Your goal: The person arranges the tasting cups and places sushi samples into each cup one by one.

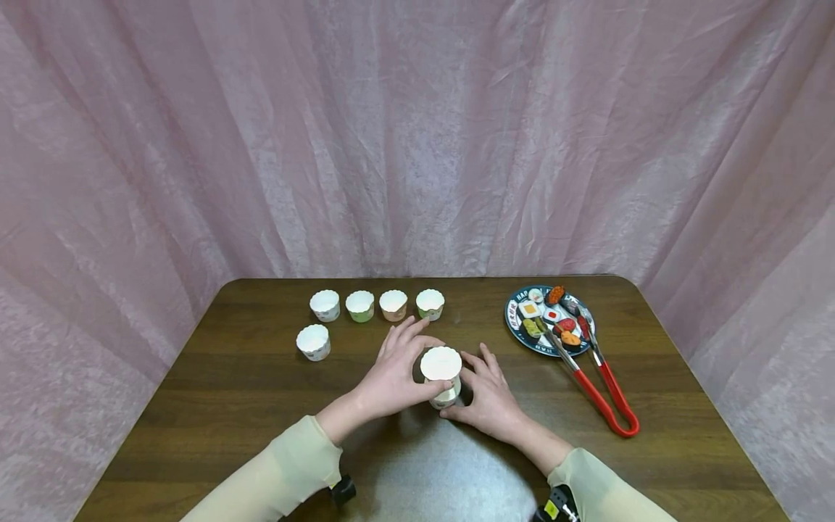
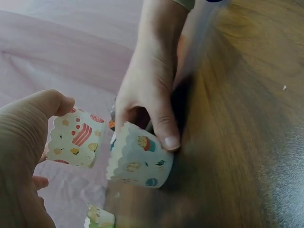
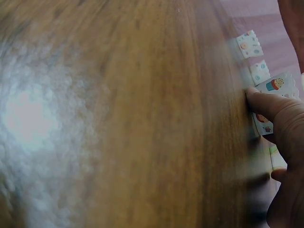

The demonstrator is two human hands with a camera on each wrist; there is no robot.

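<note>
Head view: the left grip (image 1: 398,377) pinches an upper paper cup (image 1: 441,362) over a lower paper cup (image 1: 447,397), which the right grip (image 1: 488,402) holds on the table (image 1: 215,399). Five other cups (image 1: 360,307) stand farther left and behind; red-handled tongs (image 1: 593,391) rest on a plate (image 1: 514,328) of sushi pieces (image 1: 565,325).

Left wrist view: the upper paper cup is cake-printed.

Right wrist view: the right thumb (image 3: 268,103) touches the lower paper cup's wall.

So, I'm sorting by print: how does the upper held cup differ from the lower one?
The upper cup looks cream with a red cake slice; the lower cup looks bluish white with a cupcake. The upper cup is held clear of the table; the lower cup is down at it. Both have scalloped rims.
</note>
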